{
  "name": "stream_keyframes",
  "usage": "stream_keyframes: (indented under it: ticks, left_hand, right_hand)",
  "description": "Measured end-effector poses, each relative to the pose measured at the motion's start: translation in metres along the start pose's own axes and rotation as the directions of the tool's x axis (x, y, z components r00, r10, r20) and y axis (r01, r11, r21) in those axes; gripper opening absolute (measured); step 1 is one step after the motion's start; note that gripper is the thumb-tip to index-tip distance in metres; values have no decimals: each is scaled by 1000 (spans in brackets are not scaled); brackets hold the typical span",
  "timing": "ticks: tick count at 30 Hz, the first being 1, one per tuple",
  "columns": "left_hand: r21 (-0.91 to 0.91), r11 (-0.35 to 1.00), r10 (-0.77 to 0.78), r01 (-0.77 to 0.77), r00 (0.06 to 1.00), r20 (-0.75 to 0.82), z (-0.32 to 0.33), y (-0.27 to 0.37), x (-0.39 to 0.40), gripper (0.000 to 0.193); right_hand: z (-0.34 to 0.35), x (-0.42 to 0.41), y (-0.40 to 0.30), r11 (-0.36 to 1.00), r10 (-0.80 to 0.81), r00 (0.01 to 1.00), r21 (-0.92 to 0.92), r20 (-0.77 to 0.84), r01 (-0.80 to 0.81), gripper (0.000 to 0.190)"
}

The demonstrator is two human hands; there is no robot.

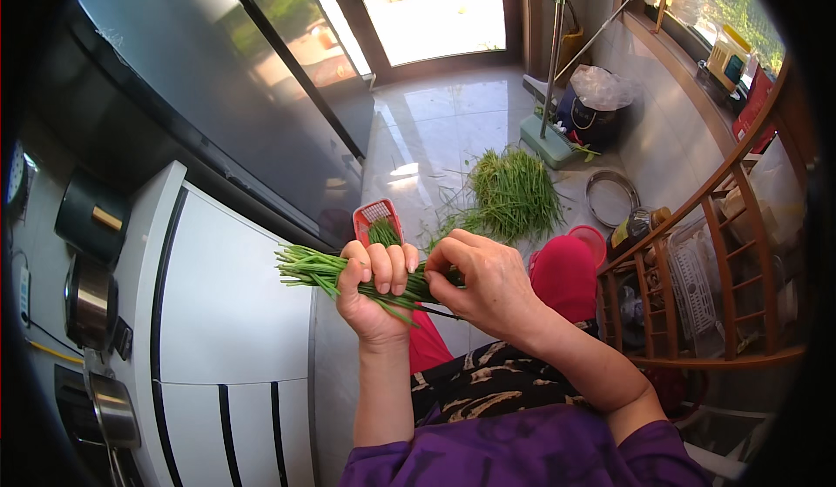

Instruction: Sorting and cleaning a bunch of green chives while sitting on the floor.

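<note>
My left hand (379, 291) is wrapped around a bunch of green chives (310, 269), held crosswise above my lap. Its pale cut ends fan out to the left. At the bunch's right part, my right hand (486, 284) pinches the leaves between thumb and bent fingers, which hide what exactly they grip. A few stalks hang loose below the left hand. Beyond the hands, a red plastic basket (375, 209) on the floor contains more chives (384, 232). A large heap of chives (513, 193) lies on the tiles, with stray blades around it.
A white cabinet (228, 284) stands at left, beside a dark glossy refrigerator (228, 95). Behind the heap are a green dustpan (548, 144) and a dark bag (591, 118). To the right are a round metal ring (612, 198), a bottle (633, 232) and a wooden rack (712, 271).
</note>
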State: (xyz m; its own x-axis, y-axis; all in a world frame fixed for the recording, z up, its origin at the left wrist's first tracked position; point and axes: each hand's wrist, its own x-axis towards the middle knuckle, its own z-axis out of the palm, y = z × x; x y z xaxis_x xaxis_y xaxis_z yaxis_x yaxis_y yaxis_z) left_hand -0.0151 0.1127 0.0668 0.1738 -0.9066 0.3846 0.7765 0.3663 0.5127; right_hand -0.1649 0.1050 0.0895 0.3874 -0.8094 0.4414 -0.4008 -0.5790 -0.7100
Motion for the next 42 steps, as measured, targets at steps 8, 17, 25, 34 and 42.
stream_keyframes:
  ticks: [8, 17, 25, 34, 42]
  left_hand:
    - [-97, 995, -31, 11, 977, -211, -13, -3, 4, 33]
    - [-58, 998, 11, -33, 936, -352, -24, -5, 9, 34]
    - [12, 1000, 9, -6, 942, -336, -27, -11, 10, 36]
    - [-262, 959, -63, -110, 816, -574, -60, 4, 18, 45]
    - [-291, 932, -49, -214, 723, -689, -102, 22, 16, 47]
  right_hand:
    - [5, 8, 36, 791, 406, 913, 520, -48, -324, 20]
    - [-7, -1, 16, 982, 167, 985, 83, 47, -171, 14]
    - [21, 0, 27, 996, 74, 995, -50, 63, -71, 14]
    - [14, 13, 80, 666, 512, 850, 682, -124, -301, 26]
    - [-13, 18, 105, 788, 429, 901, 511, -58, -342, 11]
